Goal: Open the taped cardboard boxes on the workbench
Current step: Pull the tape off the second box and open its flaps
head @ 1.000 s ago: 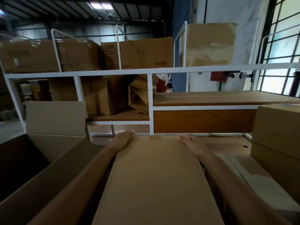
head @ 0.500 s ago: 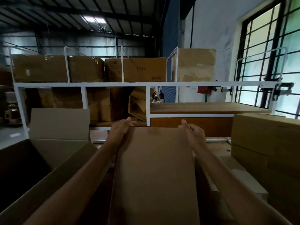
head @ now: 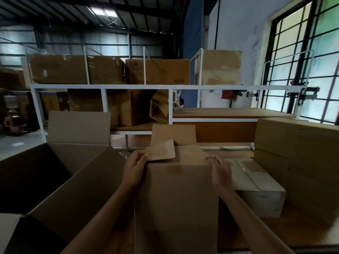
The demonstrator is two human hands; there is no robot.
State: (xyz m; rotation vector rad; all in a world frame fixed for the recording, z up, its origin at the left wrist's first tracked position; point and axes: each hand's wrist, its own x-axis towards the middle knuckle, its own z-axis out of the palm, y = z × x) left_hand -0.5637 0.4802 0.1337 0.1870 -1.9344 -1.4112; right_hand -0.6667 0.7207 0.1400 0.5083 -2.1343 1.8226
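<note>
A tall brown cardboard box (head: 176, 202) stands upright in front of me on the wooden workbench (head: 302, 228). Its far flap (head: 174, 137) stands up, and a small left flap (head: 161, 150) is lifted. My left hand (head: 134, 168) pinches that small flap at the box's top left corner. My right hand (head: 219, 170) rests on the top right edge with its fingers curled over it. A piece of brown tape (head: 175, 169) shows on the near face just under the top edge.
A large open box (head: 60, 180) sits to the left with its back flap up. A low pale taped box (head: 256, 184) lies to the right, with stacked brown boxes (head: 300, 162) beyond it. A white shelf frame (head: 170, 87) loaded with cartons stands behind the bench.
The box went from lying flat under my hands to standing upright. Its top flaps are now up, and my left hand has taken hold of the small left flap.
</note>
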